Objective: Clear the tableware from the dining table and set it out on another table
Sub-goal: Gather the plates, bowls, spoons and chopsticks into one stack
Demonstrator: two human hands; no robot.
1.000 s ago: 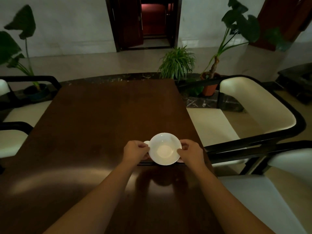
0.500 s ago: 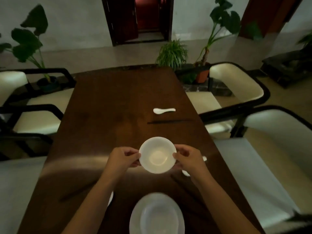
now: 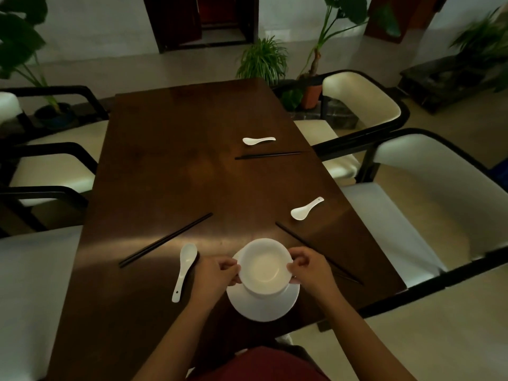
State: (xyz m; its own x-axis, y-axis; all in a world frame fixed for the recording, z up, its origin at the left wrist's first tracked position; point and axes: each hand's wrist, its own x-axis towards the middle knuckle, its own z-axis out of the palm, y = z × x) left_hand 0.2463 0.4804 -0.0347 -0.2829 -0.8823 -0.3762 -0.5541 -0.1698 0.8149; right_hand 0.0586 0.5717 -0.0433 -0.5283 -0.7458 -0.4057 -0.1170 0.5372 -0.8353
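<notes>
I hold a white bowl (image 3: 264,266) by its rim, my left hand (image 3: 217,273) on its left side and my right hand (image 3: 309,266) on its right. The bowl hangs over a white plate (image 3: 262,306) near the front edge of the dark wooden table (image 3: 170,171); whether it touches the plate I cannot tell. Three white spoons lie on the table: one beside my left hand (image 3: 184,270), one at the right (image 3: 306,209), one farther back (image 3: 258,140). Black chopsticks lie at the left (image 3: 165,240), the right (image 3: 319,253) and the back (image 3: 268,155).
Cream chairs with black frames stand along both long sides, on the right (image 3: 428,204) and on the left (image 3: 33,171). Potted plants (image 3: 262,60) and a dark doorway (image 3: 203,20) lie beyond the table's far end.
The view has pulled back and tilted down. The bowl has come toward me in both hands and now sits over the plate. More spoons and chopsticks have come into view.
</notes>
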